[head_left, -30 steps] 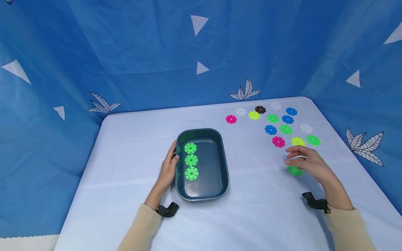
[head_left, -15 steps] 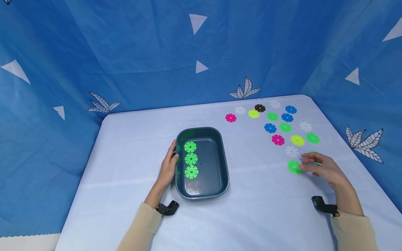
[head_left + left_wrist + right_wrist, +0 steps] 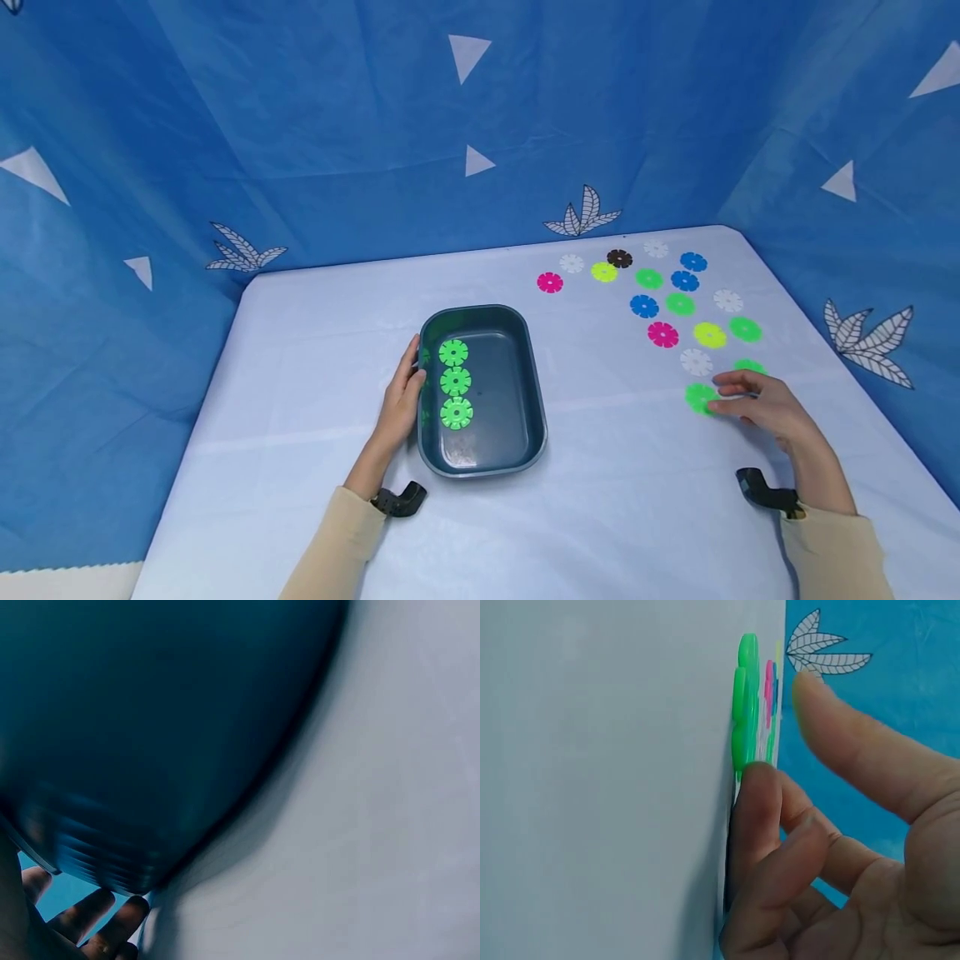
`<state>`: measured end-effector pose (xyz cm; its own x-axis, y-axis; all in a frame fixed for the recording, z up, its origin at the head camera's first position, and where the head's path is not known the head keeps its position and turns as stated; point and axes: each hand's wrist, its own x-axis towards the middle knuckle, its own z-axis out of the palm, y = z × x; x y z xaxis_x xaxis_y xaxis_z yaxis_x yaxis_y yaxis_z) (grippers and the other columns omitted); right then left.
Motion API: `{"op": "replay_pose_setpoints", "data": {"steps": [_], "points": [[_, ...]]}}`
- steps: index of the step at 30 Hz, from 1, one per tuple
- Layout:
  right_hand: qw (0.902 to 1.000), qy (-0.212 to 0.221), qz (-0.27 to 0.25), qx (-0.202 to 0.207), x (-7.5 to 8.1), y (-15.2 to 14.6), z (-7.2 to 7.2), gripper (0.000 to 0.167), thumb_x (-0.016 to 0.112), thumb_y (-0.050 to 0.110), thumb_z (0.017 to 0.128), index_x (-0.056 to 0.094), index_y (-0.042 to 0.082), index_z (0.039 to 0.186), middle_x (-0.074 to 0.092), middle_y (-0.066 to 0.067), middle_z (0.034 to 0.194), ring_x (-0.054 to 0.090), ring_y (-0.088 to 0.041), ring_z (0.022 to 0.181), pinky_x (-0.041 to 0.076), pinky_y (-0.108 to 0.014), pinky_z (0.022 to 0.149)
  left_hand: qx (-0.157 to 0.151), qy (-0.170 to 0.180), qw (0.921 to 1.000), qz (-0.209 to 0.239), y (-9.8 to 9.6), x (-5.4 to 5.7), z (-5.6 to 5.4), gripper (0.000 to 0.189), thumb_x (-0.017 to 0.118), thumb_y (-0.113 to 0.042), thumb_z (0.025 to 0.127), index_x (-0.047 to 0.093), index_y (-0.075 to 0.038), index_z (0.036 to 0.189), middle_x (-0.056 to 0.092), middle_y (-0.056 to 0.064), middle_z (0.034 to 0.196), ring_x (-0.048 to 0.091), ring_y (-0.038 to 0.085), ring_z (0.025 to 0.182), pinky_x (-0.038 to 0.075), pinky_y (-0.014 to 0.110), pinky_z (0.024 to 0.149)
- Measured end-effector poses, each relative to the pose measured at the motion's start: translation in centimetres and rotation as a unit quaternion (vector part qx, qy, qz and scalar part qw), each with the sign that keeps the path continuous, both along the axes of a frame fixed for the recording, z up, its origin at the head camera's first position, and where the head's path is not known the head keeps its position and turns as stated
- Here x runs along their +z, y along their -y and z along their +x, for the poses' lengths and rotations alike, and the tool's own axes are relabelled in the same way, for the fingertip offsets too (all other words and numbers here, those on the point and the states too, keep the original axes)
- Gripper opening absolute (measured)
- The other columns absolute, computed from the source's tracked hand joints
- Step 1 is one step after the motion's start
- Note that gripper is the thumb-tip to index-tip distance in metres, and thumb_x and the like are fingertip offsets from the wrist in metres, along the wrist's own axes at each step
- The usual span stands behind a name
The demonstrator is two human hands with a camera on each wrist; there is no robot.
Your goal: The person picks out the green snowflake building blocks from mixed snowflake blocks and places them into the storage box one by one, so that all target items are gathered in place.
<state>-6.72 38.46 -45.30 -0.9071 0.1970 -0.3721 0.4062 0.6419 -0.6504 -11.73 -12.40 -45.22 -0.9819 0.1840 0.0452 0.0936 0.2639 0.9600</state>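
1. From the head view we've got the right hand [image 3: 768, 410] at the nearest green disc [image 3: 699, 397], which lies on the white tablecloth [image 3: 600, 492]. Looks like a pinch from up there, but the right wrist view says otherwise: the thumb [image 3: 870, 746] is well apart from the fingers, and nothing's gripped. One fingertip sits right at the disc's edge; touching or just overlapping, we can't tell.
2. Left hand [image 3: 400, 404]: fingers fairly straight along the tray's [image 3: 542, 400] outer wall, thumb up by the rim. The left wrist view adds the fingertips by the tray's bottom corner, but that wall hides the inside. Only the head view shows us three green discs [image 3: 455, 382] in a column in there.
3. Around the right hand: a white disc [image 3: 697, 362] just beyond, plus another green disc [image 3: 750, 365] the hand partly covers. Farther back we see pink, yellow, blue, white, green and dark ones scattered about.
4. Behind everything, a blue curtain [image 3: 337, 125] with leaf prints.
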Motion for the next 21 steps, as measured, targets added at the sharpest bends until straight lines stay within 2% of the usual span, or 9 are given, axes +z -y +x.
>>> {"op": "replay_pose_setpoints", "data": {"steps": [9, 21], "points": [[0.9997, -0.009, 0.021, 0.009, -0.17, 0.69, -0.01, 0.068, 0.079, 0.028, 0.081, 0.050, -0.008, 0.130, 0.051, -0.023, 0.117, 0.047, -0.031, 0.099, 0.045, -0.027, 0.068, 0.000, -0.005, 1.0000, 0.002, -0.05, -0.08, -0.01, 0.054, 0.033, -0.008, 0.105, 0.017, -0.006, 0.157, 0.018, 0.018, 0.162, 0.026, 0.041, 0.146, 0.024, 0.056, 0.118], [0.9990, -0.030, 0.032, 0.009, -0.64, 0.90, -0.19, 0.053, 0.078, 0.016, 0.080, 0.052, -0.009, 0.118, 0.052, -0.021, 0.108, 0.045, -0.032, 0.095, 0.040, -0.034, 0.072, 0.001, -0.004, 1.0000, 0.001, -0.01, -0.13, -0.01, 0.054, 0.034, -0.008, 0.105, 0.017, -0.006, 0.157, 0.018, 0.018, 0.162, 0.026, 0.041, 0.146, 0.023, 0.056, 0.118]]}}
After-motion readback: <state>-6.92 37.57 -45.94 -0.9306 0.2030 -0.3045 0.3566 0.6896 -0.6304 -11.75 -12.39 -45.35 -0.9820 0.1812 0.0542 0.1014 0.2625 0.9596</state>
